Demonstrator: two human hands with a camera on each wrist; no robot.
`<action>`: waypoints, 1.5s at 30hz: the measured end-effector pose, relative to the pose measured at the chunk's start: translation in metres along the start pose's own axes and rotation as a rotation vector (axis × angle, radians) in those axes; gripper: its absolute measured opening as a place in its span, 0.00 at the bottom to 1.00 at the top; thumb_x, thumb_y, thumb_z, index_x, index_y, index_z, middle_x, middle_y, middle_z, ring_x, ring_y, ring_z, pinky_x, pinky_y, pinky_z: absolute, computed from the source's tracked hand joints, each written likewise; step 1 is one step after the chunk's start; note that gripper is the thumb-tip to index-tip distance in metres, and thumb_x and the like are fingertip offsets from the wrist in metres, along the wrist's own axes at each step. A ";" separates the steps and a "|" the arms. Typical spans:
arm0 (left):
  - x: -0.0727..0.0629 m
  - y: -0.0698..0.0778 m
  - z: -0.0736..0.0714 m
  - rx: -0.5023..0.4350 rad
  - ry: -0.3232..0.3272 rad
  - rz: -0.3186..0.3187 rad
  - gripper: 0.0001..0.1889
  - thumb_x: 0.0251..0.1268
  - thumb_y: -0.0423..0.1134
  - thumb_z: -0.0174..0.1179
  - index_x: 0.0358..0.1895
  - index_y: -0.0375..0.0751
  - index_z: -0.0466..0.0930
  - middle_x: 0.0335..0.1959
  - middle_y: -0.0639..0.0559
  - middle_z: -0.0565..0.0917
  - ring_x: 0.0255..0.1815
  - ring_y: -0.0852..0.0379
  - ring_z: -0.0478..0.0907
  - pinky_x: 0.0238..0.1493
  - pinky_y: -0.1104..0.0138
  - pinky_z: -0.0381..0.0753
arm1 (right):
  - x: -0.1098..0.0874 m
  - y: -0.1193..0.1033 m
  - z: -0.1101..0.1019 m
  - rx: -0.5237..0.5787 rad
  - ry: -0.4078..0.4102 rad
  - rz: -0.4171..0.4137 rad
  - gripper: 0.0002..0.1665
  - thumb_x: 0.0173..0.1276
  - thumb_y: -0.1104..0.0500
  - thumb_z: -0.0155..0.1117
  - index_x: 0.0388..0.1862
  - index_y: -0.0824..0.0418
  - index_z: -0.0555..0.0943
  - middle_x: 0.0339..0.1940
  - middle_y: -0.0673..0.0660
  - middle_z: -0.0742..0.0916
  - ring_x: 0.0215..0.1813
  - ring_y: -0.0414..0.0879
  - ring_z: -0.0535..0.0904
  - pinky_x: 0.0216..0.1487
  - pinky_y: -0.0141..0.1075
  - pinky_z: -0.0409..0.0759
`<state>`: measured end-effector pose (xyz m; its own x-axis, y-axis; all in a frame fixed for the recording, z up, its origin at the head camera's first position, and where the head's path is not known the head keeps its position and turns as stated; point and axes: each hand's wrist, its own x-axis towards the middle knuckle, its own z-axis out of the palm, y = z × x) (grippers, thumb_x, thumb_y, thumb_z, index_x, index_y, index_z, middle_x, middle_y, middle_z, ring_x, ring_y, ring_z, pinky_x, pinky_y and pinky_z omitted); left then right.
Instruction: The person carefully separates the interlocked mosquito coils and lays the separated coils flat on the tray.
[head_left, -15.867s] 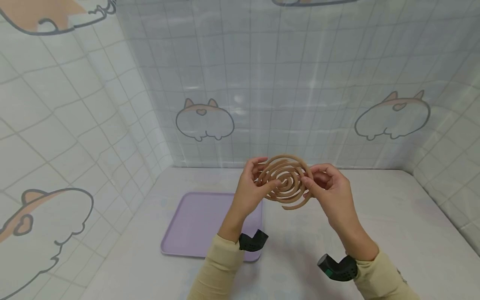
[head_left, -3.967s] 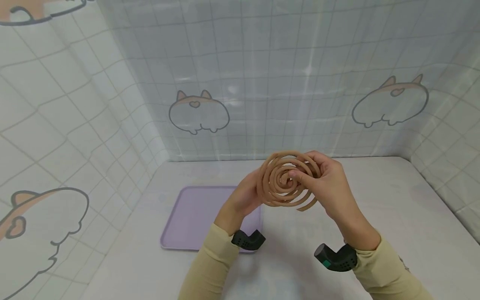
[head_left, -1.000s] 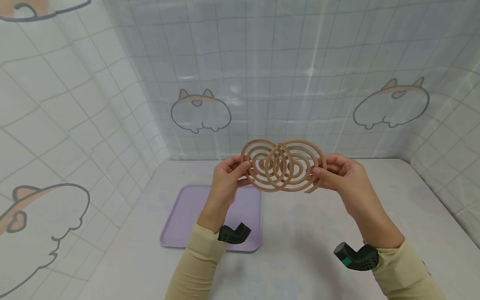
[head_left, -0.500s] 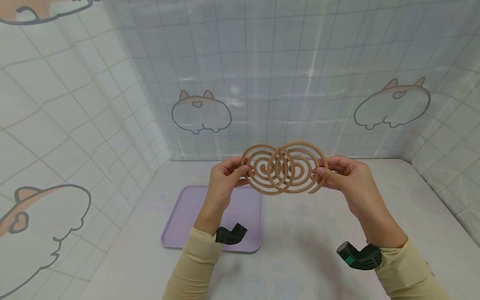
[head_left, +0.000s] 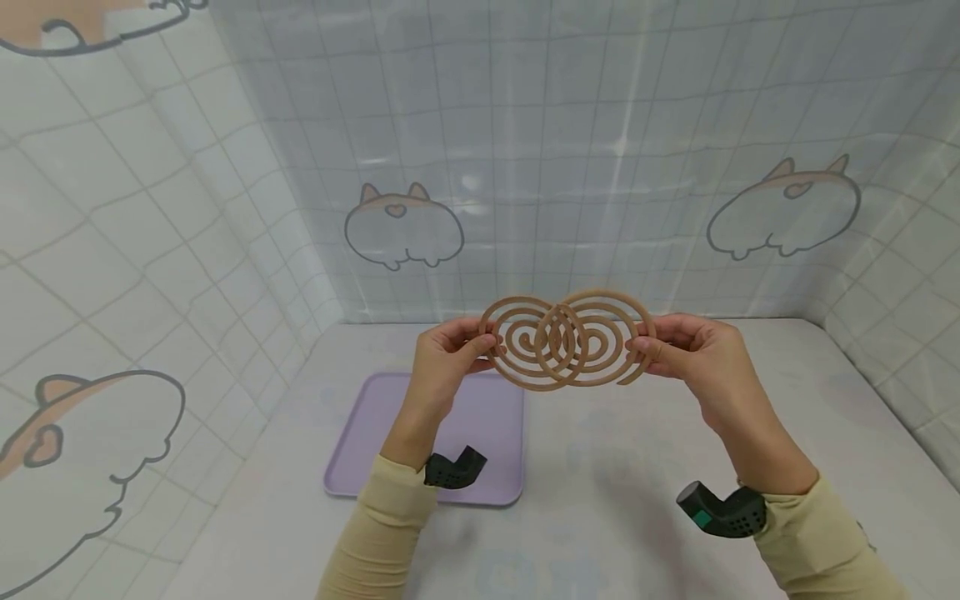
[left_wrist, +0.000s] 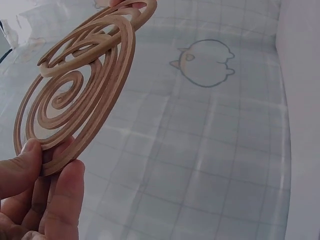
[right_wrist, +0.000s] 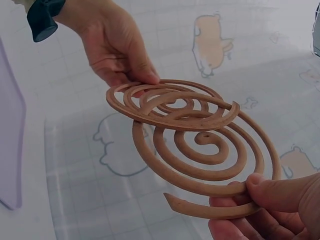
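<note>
Two brown mosquito coils hang above the table in front of me, linked where their rings overlap. My left hand (head_left: 441, 357) pinches the outer edge of the left coil (head_left: 521, 299) between thumb and fingers. On the other side, my right hand (head_left: 701, 354) pinches the outer edge of the right coil (head_left: 600, 293). In the right wrist view, the right coil (right_wrist: 200, 189) shows its free pointed outer end at the bottom. The left wrist view shows the left coil (left_wrist: 116, 82) tilted, its spiral centre visible.
A light purple tray (head_left: 360, 458) lies on the white table (head_left: 600, 533), below and behind my left forearm. A tile-patterned sheet (head_left: 555, 167) with cartoon dog prints walls the back and sides. A black wrist camera (head_left: 722, 510) sits on each wrist.
Earlier the coils lay nested over each other between both hands. They have since been drawn apart sideways, leaving an overlap in the middle. Over the last half second the hands barely shift.
</note>
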<state>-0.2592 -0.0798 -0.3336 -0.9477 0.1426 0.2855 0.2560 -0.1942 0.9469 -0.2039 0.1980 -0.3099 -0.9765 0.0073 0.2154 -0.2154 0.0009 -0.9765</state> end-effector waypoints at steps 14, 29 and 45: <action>0.000 0.002 -0.016 0.057 -0.013 0.018 0.04 0.57 0.24 0.59 0.36 0.27 0.79 0.27 0.52 0.82 0.28 0.58 0.82 0.31 0.66 0.82 | -0.001 -0.001 -0.009 -0.041 0.000 0.011 0.05 0.58 0.65 0.67 0.34 0.62 0.83 0.31 0.49 0.86 0.32 0.39 0.83 0.34 0.32 0.81; -0.009 0.005 -0.058 0.284 0.041 0.048 0.11 0.55 0.26 0.63 0.41 0.22 0.78 0.30 0.53 0.84 0.29 0.61 0.81 0.31 0.66 0.82 | -0.005 0.006 -0.023 -0.266 0.032 0.023 0.18 0.61 0.59 0.65 0.44 0.71 0.78 0.33 0.45 0.86 0.34 0.37 0.83 0.35 0.31 0.81; -0.037 -0.050 -0.155 1.029 0.179 0.213 0.05 0.54 0.30 0.65 0.34 0.37 0.84 0.30 0.47 0.85 0.31 0.54 0.82 0.28 0.71 0.80 | -0.008 0.017 -0.033 -0.185 0.032 0.050 0.06 0.61 0.63 0.65 0.37 0.62 0.81 0.30 0.47 0.86 0.31 0.38 0.83 0.33 0.31 0.81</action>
<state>-0.2661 -0.2258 -0.4143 -0.8573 0.0418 0.5130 0.3782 0.7273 0.5727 -0.1993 0.2306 -0.3280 -0.9845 0.0442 0.1699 -0.1591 0.1834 -0.9701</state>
